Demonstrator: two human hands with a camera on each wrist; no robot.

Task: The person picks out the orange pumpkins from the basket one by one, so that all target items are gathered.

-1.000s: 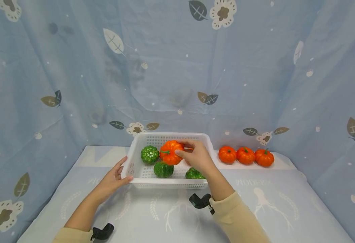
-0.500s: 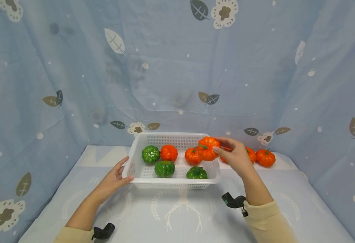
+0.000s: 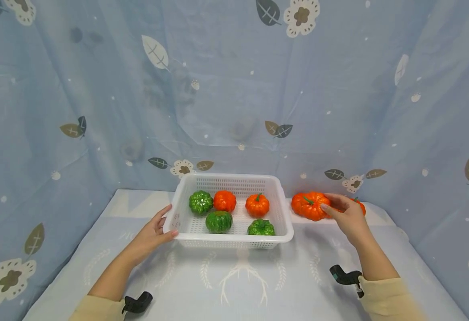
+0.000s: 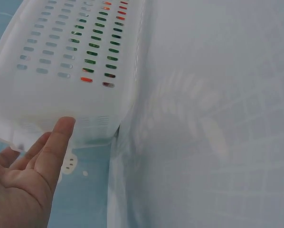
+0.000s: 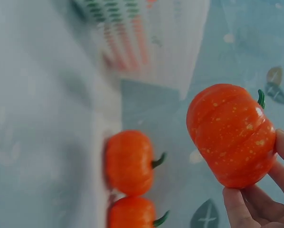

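Observation:
My right hand (image 3: 348, 218) holds an orange toy pumpkin (image 3: 314, 207) with a green stem, gripping its right side between thumb and fingers. In the right wrist view this pumpkin (image 5: 232, 137) is raised beside other orange pumpkins (image 5: 129, 163). A white perforated plastic basket (image 3: 226, 238) stands left of it, containing two orange pumpkins (image 3: 257, 205) and several green ones (image 3: 219, 222). My left hand (image 3: 148, 238) touches the basket's left end, its thumb at the front corner. In the left wrist view, the fingers (image 4: 56, 147) lie fairly straight against the basket wall (image 4: 56, 102).
Behind the held pumpkin, a row of orange pumpkins (image 3: 298, 204) stands at the table's back edge, partly hidden by it and my hand. A blue patterned curtain (image 3: 234, 89) hangs behind and at both sides. The pale tablecloth (image 3: 202, 285) spreads in front of the basket.
My right hand has carried the orange pumpkin rightward, out from over the basket to the pumpkin row. The left hand stays at the basket's left end.

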